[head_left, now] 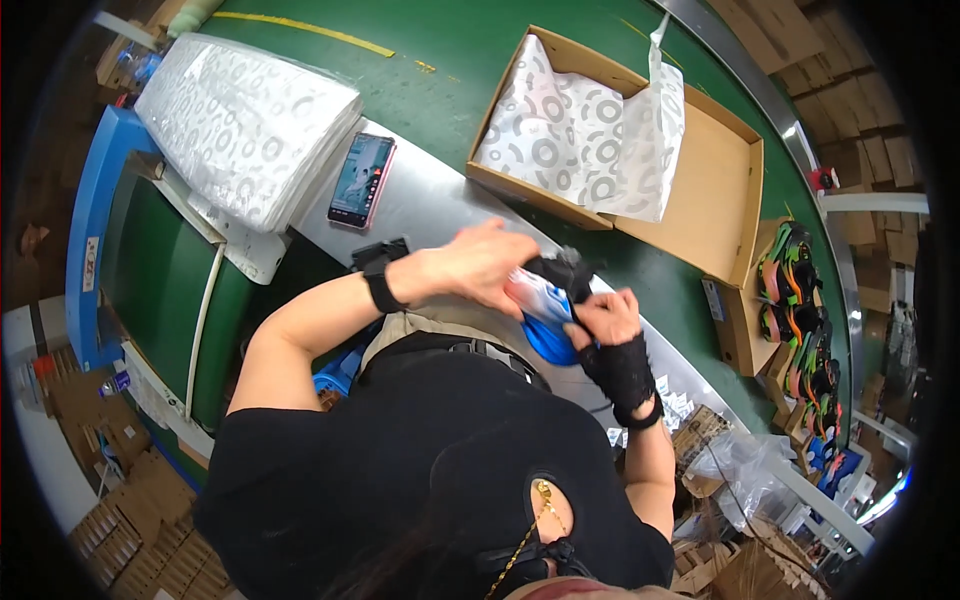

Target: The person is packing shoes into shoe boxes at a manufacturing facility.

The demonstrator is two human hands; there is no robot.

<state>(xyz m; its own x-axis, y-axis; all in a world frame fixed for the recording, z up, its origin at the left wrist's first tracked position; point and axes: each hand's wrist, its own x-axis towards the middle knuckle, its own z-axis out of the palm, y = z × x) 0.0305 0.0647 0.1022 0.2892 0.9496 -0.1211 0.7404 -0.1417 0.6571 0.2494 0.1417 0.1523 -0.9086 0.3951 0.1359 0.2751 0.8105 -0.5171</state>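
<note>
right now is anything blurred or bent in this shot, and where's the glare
Head view: the hands, left and right, and the blue shoe are smeared by motion; the conveyor rail and belt bend toward the black fisheye rim; glare washes the wrapped paper stack and steel table.

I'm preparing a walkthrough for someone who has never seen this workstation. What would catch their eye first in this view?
First, at the centre, the left hand and the right hand, in a black fingerless glove, both grip a blue and white shoe. Beyond them, an open cardboard box lined with patterned tissue paper lies on the green belt. To the left sit a stack of the same paper and a phone.
</note>
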